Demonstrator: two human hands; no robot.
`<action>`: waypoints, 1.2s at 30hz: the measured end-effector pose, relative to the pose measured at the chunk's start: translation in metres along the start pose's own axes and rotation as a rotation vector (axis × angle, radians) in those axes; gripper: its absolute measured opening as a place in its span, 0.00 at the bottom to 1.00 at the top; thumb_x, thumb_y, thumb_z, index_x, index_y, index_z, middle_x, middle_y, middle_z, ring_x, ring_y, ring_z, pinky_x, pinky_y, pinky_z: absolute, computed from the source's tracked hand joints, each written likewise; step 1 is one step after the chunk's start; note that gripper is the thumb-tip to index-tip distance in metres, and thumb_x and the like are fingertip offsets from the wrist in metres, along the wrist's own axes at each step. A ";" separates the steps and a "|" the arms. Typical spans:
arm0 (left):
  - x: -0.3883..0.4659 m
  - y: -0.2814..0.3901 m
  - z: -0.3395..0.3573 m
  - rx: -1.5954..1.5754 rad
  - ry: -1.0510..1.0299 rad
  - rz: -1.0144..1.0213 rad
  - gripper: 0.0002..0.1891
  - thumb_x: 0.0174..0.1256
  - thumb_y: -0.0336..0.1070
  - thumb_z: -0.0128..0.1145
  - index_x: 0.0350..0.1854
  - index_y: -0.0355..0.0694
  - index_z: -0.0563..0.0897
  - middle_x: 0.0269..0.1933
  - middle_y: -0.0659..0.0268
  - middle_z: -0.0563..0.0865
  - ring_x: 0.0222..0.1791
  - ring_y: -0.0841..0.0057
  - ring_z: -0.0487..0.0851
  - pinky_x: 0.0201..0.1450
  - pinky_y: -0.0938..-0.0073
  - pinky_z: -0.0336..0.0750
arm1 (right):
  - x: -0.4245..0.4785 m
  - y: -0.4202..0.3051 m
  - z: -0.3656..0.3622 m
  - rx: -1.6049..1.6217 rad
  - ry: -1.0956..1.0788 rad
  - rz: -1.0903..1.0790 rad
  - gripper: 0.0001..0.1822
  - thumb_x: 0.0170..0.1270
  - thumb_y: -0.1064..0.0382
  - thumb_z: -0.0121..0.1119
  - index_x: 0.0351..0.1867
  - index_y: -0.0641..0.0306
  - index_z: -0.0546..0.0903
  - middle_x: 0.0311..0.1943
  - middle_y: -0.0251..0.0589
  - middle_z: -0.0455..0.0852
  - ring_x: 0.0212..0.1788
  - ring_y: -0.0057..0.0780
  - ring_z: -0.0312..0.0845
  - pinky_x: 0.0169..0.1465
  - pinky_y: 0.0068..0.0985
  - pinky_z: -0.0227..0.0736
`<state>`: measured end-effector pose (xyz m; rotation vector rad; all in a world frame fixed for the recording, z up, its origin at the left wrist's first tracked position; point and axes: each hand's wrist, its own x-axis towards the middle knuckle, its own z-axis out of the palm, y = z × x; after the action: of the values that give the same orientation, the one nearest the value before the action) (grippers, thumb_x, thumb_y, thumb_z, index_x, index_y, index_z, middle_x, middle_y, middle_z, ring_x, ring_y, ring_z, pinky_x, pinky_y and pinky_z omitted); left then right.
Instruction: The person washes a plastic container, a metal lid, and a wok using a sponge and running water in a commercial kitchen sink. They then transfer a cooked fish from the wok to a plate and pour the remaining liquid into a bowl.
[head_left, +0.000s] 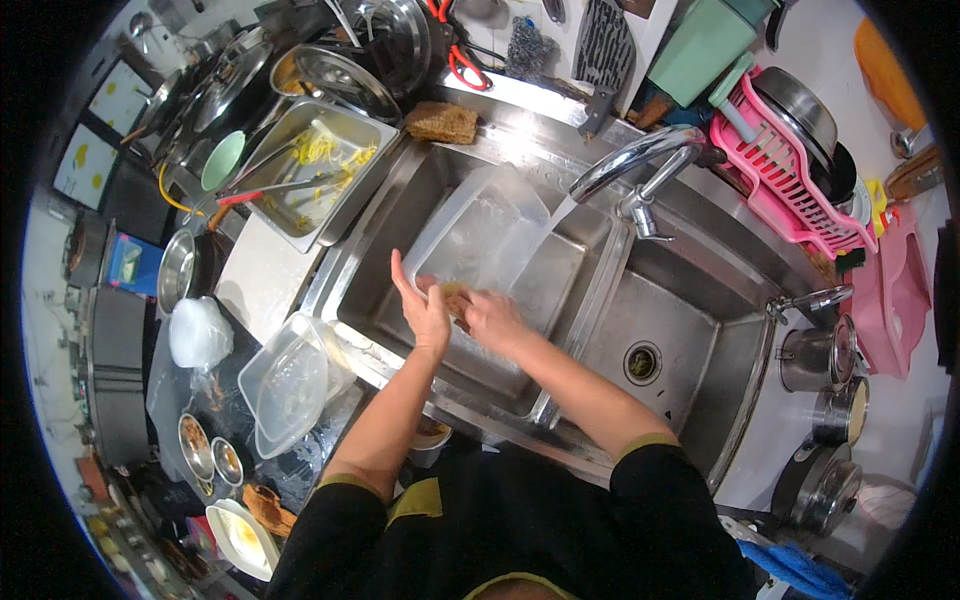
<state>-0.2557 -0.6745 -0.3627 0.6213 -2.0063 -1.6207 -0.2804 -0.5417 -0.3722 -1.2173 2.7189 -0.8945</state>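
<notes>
A translucent plastic container (480, 225) is tilted inside the left basin of a steel double sink (577, 330). My left hand (426, 315) steadies the container at its near corner, the fingers stretched along its outer side. In my right hand (491, 321) is a yellowish-brown scrubbing pad (453, 289), pressed against the container's near end; my fingers partly hide it. Water runs from a chrome faucet (637, 161) into the container.
A steel pan (322, 225) with yellow food scraps and utensils sits left of the basin. Clear plastic lids or containers (289, 382) lie nearer me. Behind the sink are a brown sponge (441, 122) and a cleaver (604, 52). A pink rack (787, 172) stands at right.
</notes>
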 end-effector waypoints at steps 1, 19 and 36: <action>0.007 0.001 -0.004 0.003 -0.023 -0.001 0.39 0.57 0.34 0.48 0.76 0.50 0.55 0.63 0.49 0.75 0.55 0.54 0.78 0.60 0.62 0.70 | 0.002 0.007 0.001 -0.028 -0.026 -0.057 0.14 0.59 0.68 0.56 0.47 0.58 0.82 0.52 0.38 0.81 0.49 0.43 0.81 0.53 0.39 0.76; 0.037 0.075 -0.034 0.881 -0.175 0.455 0.40 0.54 0.38 0.59 0.73 0.65 0.63 0.40 0.54 0.75 0.44 0.55 0.78 0.47 0.56 0.76 | -0.022 0.076 -0.059 0.290 -0.174 0.468 0.12 0.63 0.65 0.57 0.46 0.65 0.81 0.47 0.47 0.86 0.51 0.39 0.83 0.52 0.32 0.78; -0.011 0.021 -0.030 -0.269 -0.253 -0.301 0.26 0.59 0.33 0.47 0.63 0.47 0.70 0.39 0.64 0.77 0.23 0.78 0.77 0.24 0.79 0.73 | 0.033 0.036 -0.032 0.143 -0.093 0.768 0.18 0.66 0.68 0.47 0.58 0.64 0.69 0.57 0.52 0.72 0.62 0.49 0.69 0.60 0.47 0.67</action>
<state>-0.2300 -0.6863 -0.3374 0.6674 -1.8800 -2.2022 -0.3355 -0.5302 -0.3574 -0.1310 2.6234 -0.8518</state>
